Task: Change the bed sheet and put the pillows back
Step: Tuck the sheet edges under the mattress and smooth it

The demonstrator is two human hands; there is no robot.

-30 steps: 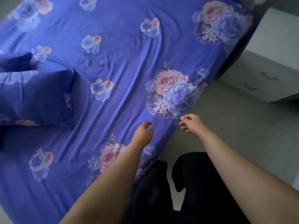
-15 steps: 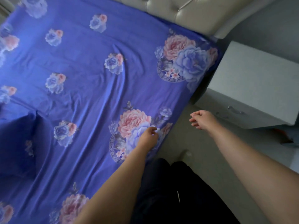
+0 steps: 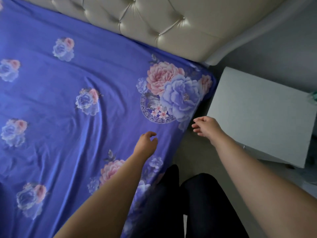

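A blue bed sheet [image 3: 89, 103] printed with pink and lilac flowers covers the mattress, with loose wrinkles near its middle. My left hand [image 3: 145, 145] hovers over the sheet close to the bed's right edge, fingers loosely curled and holding nothing. My right hand [image 3: 207, 126] hangs in the gap between the bed and the nightstand, fingers relaxed and holding nothing. No pillow is in view.
A beige tufted headboard [image 3: 154, 19] runs along the top of the bed. A white nightstand [image 3: 262, 114] stands right of the bed's corner. My dark-clad legs [image 3: 180, 203] stand on the grey floor beside the mattress.
The view has swung toward the head of the bed; the blue pillow at the left has dropped out of view. My left hand let go of the sheet's edge and lifted.
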